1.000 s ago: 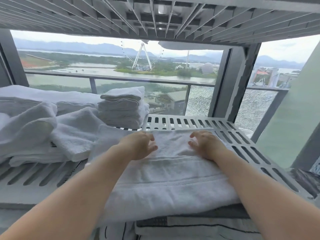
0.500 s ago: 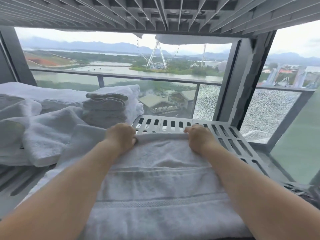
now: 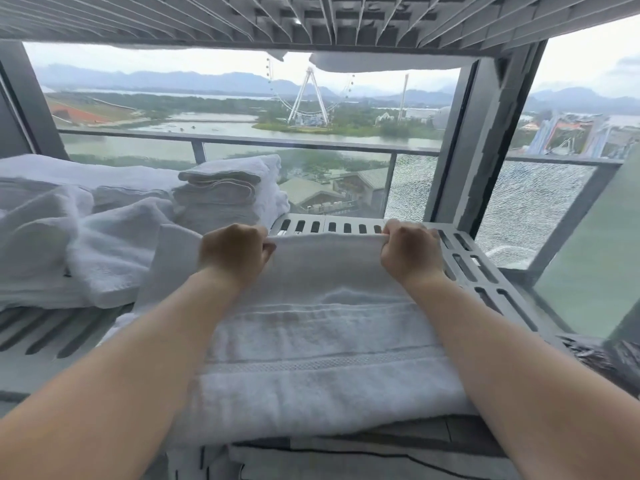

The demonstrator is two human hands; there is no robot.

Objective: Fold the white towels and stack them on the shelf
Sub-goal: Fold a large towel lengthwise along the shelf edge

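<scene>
Slatted shelf [image 3: 483, 268]: your towel [image 3: 311, 341] lies flat across it, near edge reaching shelf front. Folded stack [image 3: 225, 192] sits close behind-left. Your left hand [image 3: 235, 252] and right hand [image 3: 408, 252] are curled tight, pinching far hem. Risks: uneven pull skews fold; hard tug may slide towel off shelf front.

Towel [image 3: 311, 341] flat on shelf [image 3: 465, 252], centre front. Left hand [image 3: 235, 252] and right hand [image 3: 408, 252] grip its far edge, well apart. Folded stack [image 3: 225, 192] behind left hand; loose towels [image 3: 104, 244] left of towel. Railing [image 3: 277, 142] behind shelf.
</scene>
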